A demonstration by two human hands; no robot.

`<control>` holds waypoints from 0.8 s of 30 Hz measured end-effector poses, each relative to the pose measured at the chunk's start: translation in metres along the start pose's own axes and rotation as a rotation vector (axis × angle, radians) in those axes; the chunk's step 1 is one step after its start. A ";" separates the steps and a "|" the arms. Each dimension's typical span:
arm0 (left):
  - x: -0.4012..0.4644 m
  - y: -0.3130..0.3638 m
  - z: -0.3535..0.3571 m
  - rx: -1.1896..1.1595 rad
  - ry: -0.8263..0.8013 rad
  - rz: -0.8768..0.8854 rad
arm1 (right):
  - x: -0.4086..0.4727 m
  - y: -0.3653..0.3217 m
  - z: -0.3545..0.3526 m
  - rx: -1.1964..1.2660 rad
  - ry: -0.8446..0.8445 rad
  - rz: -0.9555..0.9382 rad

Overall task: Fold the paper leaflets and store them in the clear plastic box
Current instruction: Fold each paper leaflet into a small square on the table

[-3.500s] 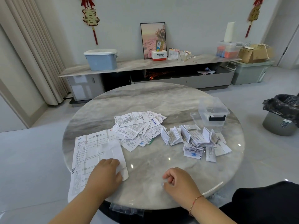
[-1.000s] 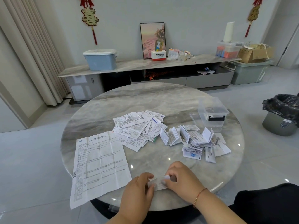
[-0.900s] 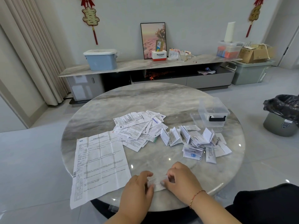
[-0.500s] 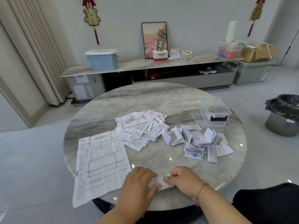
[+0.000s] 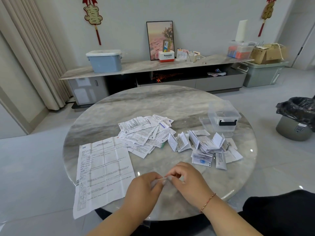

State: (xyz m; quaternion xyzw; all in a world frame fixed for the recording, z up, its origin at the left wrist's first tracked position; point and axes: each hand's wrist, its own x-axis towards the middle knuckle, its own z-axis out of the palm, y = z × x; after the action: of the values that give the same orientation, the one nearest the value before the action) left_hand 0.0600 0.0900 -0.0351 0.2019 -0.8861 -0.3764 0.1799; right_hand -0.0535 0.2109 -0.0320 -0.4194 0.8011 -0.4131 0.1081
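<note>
Both hands meet just above the near edge of the round marble table (image 5: 170,103). My left hand (image 5: 143,189) and my right hand (image 5: 187,181) pinch a small folded leaflet (image 5: 162,179) between their fingertips; only its thin edge shows. A large unfolded leaflet (image 5: 104,171) lies flat at the left and overhangs the table's edge. A pile of flat leaflets (image 5: 144,132) lies mid-table. To its right sits a heap of folded leaflets (image 5: 204,145). The clear plastic box (image 5: 223,116) stands open at the far right, its lid (image 5: 204,122) lying beside it.
A bin lined with a black bag (image 5: 298,116) stands on the floor to the right. Behind the table runs a low cabinet (image 5: 153,67) carrying a blue tub (image 5: 104,61), a picture frame and storage boxes. A curtain hangs at the left.
My left hand left the large sheet and joined my right hand at the small leaflet. Both hands have since lifted it slightly off the table and turned it edge-on.
</note>
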 end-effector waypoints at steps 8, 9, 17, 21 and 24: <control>0.003 0.009 -0.006 -0.085 0.017 -0.117 | -0.001 -0.001 -0.006 -0.073 -0.003 0.091; 0.003 0.010 -0.007 -0.089 0.017 -0.126 | 0.000 -0.001 -0.007 -0.074 -0.009 0.103; 0.010 0.010 -0.018 -0.029 0.106 -0.187 | 0.016 0.023 -0.037 0.009 0.382 0.365; 0.013 -0.013 -0.040 0.417 -0.007 -0.152 | 0.030 0.042 -0.071 0.288 0.756 0.620; 0.011 -0.035 -0.053 0.636 -0.192 -0.262 | 0.038 0.047 -0.076 0.305 0.747 0.659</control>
State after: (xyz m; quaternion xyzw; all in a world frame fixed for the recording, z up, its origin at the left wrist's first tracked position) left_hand 0.0832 0.0312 -0.0248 0.3236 -0.9383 -0.1191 -0.0258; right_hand -0.1440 0.2403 -0.0129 0.0518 0.8053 -0.5906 -0.0010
